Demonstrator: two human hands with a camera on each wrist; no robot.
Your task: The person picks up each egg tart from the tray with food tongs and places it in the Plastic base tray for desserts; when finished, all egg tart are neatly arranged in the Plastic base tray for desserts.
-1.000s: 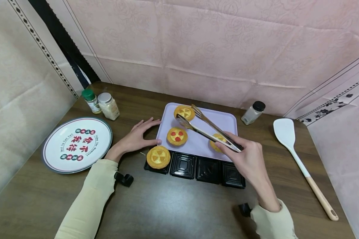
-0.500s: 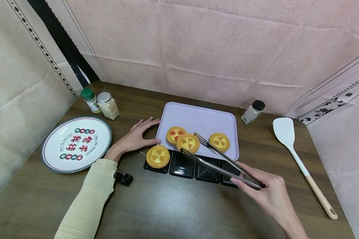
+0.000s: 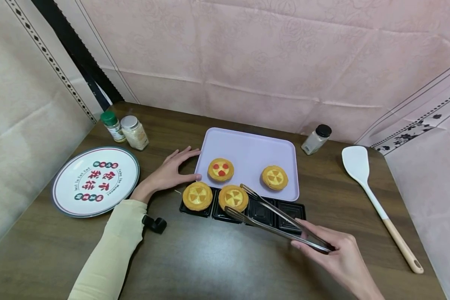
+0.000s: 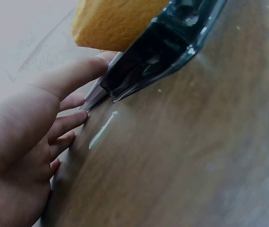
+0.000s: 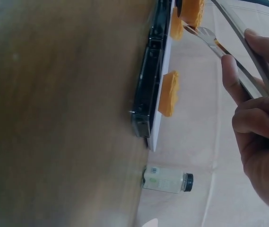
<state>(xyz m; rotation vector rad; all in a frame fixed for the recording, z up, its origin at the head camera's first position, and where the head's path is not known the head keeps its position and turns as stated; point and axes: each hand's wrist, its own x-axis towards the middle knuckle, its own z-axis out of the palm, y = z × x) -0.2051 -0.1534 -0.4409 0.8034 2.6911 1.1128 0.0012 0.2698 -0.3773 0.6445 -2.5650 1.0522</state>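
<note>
My right hand (image 3: pixel 343 252) grips metal tongs (image 3: pixel 281 214), their tips spread around a golden tart (image 3: pixel 233 198) with a pale wedge pattern. That tart sits over the second compartment from the left of the black plastic tray (image 3: pixel 292 208). Another wedge-patterned tart (image 3: pixel 197 196) lies in the leftmost compartment. My left hand (image 3: pixel 168 171) stretches its fingers against the left edge of the lilac tray (image 3: pixel 247 146), the thumb near its front corner. On the lilac tray are a tart with red dots (image 3: pixel 221 170) and a wedge-patterned tart (image 3: pixel 275 178).
A white plate (image 3: pixel 97 181) with red lettering lies at the left. Behind it stand a green-capped jar (image 3: pixel 113 126) and a white-capped jar (image 3: pixel 135 132). To the right are a black-capped shaker (image 3: pixel 316 140) and a white spatula (image 3: pixel 360 168) with a wooden handle.
The tongs carried a wedge-patterned tart from the back left of the lilac tray forward to the black tray's second compartment. My right hand moved toward the front right; my left hand stayed.
</note>
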